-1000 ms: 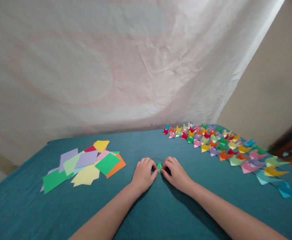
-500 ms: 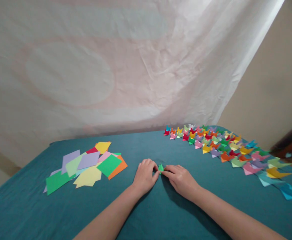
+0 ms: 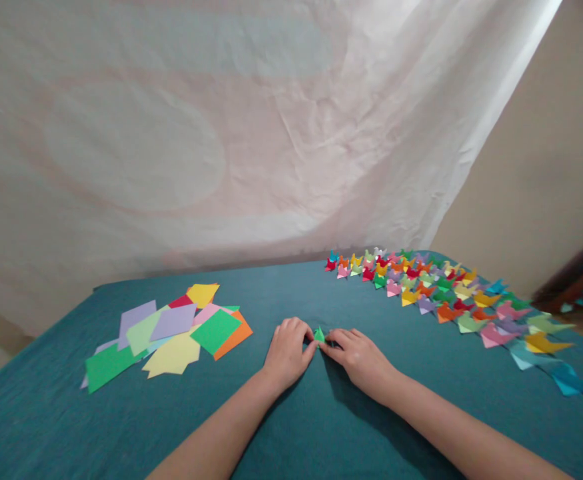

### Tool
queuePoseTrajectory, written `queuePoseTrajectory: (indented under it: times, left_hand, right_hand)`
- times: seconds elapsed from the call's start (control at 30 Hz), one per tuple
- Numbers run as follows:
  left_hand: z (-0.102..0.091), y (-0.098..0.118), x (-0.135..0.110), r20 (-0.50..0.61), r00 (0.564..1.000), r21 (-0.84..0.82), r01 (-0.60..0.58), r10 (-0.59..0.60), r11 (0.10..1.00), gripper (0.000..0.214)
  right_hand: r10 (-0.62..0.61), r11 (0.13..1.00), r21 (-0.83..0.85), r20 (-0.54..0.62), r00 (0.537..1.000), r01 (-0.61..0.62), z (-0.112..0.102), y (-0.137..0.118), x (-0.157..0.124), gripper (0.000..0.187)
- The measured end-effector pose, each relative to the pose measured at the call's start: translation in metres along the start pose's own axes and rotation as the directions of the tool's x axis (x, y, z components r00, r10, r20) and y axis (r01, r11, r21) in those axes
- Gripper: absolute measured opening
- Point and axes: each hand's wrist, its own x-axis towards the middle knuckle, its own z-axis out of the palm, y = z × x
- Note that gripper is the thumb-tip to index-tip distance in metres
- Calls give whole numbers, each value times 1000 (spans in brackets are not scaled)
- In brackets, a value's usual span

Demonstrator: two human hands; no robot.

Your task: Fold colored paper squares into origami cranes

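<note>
On the table, sheets lie left, paper birds right, and a folded paper between the fingers.

A pale, wrinkled sheet printed with 1 large pink-ringed oval hangs behind the teal-covered table. Its right edge catches brighter light beside a plain beige wall. At far right, something dark brown is blurred.

The left hand and right hand nearly meet, fingers pinching, bare forearms angled inward.

One green fold, ten-plus sheets, dozens of birds
</note>
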Motion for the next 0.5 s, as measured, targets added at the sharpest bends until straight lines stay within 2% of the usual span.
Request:
queuePoseTrajectory:
  times: [0.13,0.23,0.37,0.5]
  left_hand:
    - [-3,2,-3,-6,1000,31,-28,28,999,7]
    - [-8,6,-6,-2,995,73,-101,101,992,9]
    - [-13,12,-11,61,967,165,-255,248,953,11]
    - [-13,18,-13,109,953,265,-303,284,916,14]
  right_hand:
    - [18,1000,8,10,1000,-18,0,1,1,25]
    - [36,998,45,-23,999,-35,3,3,1,25]
    - [3,994,106,-50,999,2,7,7,1,24]
    - [-22,989,147,-11,1000,23,8,11,2,29]
